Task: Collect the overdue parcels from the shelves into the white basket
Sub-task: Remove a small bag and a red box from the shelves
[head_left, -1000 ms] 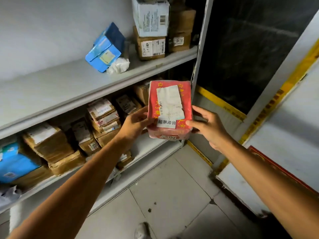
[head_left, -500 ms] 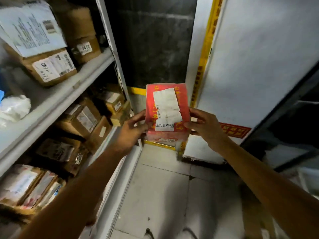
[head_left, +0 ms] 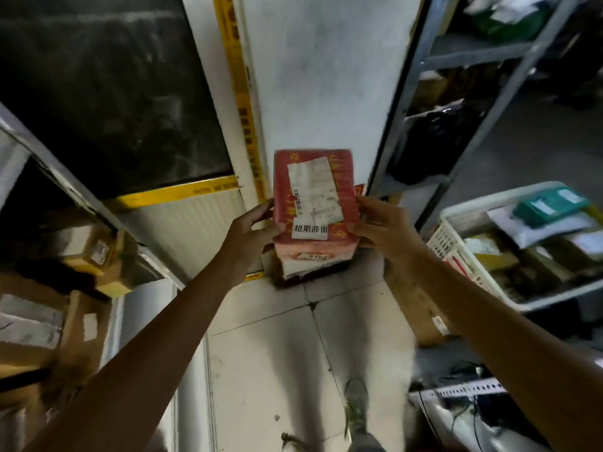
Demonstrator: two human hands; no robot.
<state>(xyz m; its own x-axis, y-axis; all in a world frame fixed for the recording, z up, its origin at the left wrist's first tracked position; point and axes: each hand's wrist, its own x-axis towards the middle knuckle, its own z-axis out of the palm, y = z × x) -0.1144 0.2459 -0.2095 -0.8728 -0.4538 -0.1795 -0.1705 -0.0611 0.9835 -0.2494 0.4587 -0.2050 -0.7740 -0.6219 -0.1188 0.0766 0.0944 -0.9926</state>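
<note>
The left hand [head_left: 248, 230] and right hand [head_left: 381, 223] still clamp the sides of the flat red plastic-wrapped parcel [head_left: 313, 197], which has a white paper label and is held mid-air at centre. The view has swung right: the white latticed plastic basket [head_left: 483, 200] now shows at three o'clock, and the brown cardboard boxes [head_left: 98, 256] sit at eight.

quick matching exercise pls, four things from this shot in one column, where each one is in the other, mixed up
Things:
1. red parcel
2. green packet
3. brown box
4. white basket

Places:
a. in the shelf unit at the left
b. at the right, with parcels in it
c. held between the left hand and the right hand
d. lying on top of the load inside the basket

Pairs: 1-c, 2-d, 3-a, 4-b
</note>
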